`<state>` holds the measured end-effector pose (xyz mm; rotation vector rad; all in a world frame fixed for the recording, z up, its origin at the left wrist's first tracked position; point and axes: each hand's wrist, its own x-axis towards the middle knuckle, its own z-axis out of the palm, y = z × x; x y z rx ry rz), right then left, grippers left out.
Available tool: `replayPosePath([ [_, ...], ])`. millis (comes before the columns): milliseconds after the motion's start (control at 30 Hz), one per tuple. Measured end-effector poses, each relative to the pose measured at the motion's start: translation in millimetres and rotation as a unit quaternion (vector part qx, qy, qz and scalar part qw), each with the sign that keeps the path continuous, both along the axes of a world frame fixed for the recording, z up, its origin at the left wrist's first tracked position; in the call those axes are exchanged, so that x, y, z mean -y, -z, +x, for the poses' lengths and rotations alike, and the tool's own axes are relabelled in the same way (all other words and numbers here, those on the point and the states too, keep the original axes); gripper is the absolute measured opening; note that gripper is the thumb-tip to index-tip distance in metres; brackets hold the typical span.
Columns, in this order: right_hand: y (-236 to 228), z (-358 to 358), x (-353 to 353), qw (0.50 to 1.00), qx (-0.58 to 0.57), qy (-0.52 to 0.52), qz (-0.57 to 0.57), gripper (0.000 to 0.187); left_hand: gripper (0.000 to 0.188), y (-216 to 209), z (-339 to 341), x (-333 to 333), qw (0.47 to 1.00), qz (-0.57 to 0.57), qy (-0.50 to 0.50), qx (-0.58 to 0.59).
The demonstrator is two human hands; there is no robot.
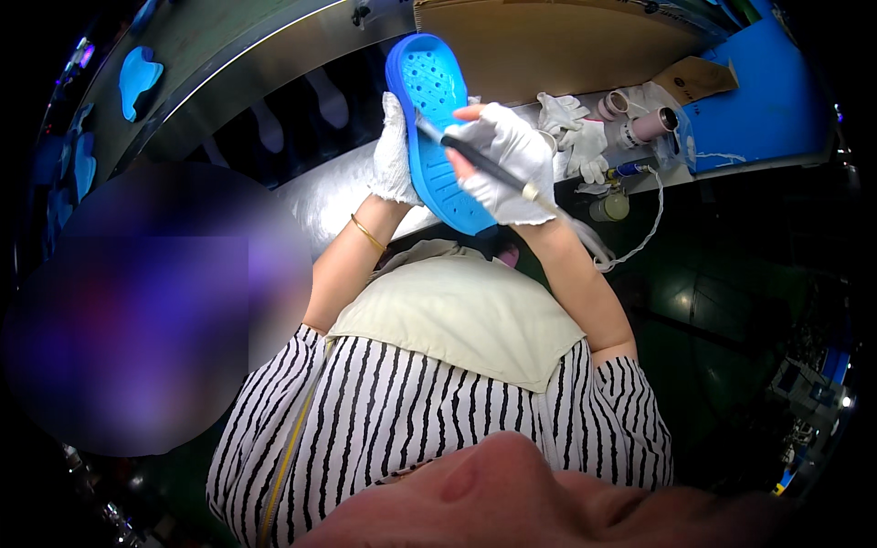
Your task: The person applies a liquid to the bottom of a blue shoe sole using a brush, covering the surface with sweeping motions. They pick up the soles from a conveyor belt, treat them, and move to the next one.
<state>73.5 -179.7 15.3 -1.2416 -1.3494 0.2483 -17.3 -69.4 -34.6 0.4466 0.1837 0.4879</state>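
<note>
A bright blue shoe sole (pixel 439 183) with a darker raised rim is held up in front of my body, tilted, its perforated end pointing away. My left hand (pixel 394 157), in a white glove, is closed around the sole's left edge. My right hand (pixel 513 166), in a white glove with bare fingertips, grips a slim pen-like tool (pixel 484 163) with a black grip and a pale rear end. The tool's light tip is over the middle of the sole; whether it touches is too blurred to tell.
A conveyor belt (pixel 215 57) at the far left carries blue soles (pixel 139 80). Beyond my hands stands a cardboard box (pixel 566 50). To the right lie white gloves (pixel 577 132), a pink bottle (pixel 650 126), a white coiled cord (pixel 650 233) and a small jar (pixel 610 208).
</note>
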Motion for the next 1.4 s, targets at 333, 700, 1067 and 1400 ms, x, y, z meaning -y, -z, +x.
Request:
replayPosePath([
  [333,-0.7,-17.3,12.7,0.99,-0.11,-0.061,-0.065,0.037,0.085,-2.2,-5.5,-24.2,0.999,0.004,-0.005,0.044],
  [700,-7.2,5.9,9.0,0.978,-0.204,0.005,-0.03,0.016,0.092,-32.8,-11.9,9.0,0.995,0.017,-0.003,0.103],
  [1067,5.0,-23.2,13.2,0.962,-0.267,-0.054,-0.025,0.016,0.096,-40.2,-7.3,-6.5,0.988,0.049,-0.036,0.145],
  [1400,-4.5,-9.2,20.0,0.952,-0.258,-0.117,-0.119,0.014,0.091,-44.2,-11.7,-16.4,0.987,0.039,-0.023,0.156],
])
